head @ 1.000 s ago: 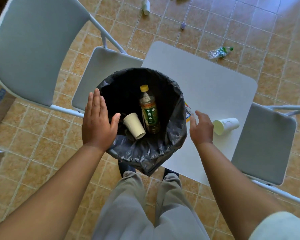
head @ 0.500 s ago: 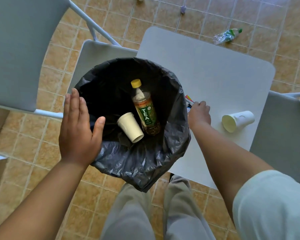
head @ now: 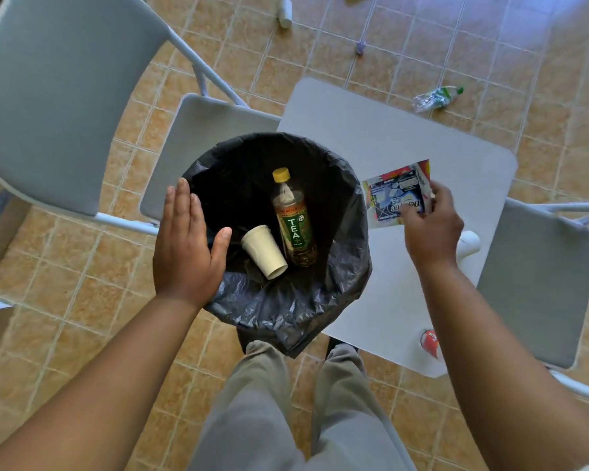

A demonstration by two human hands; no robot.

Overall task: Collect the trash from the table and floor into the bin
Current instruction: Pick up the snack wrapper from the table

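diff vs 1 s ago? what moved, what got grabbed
The right hand reached to the table edge beside the bin, pinched the printed wrapper and lifted it up into view. Unchanged: the left hand rests open on the bin rim, the tea bottle and paper cup lie inside, and the white cup lies on the table.

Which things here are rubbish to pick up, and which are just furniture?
Rubbish for the bin:
- wrapper in the right hand
- white cup on the table
- crushed bottle on the floor
- small white bottle on the floor

Just furniture:
- left chair
- right chair
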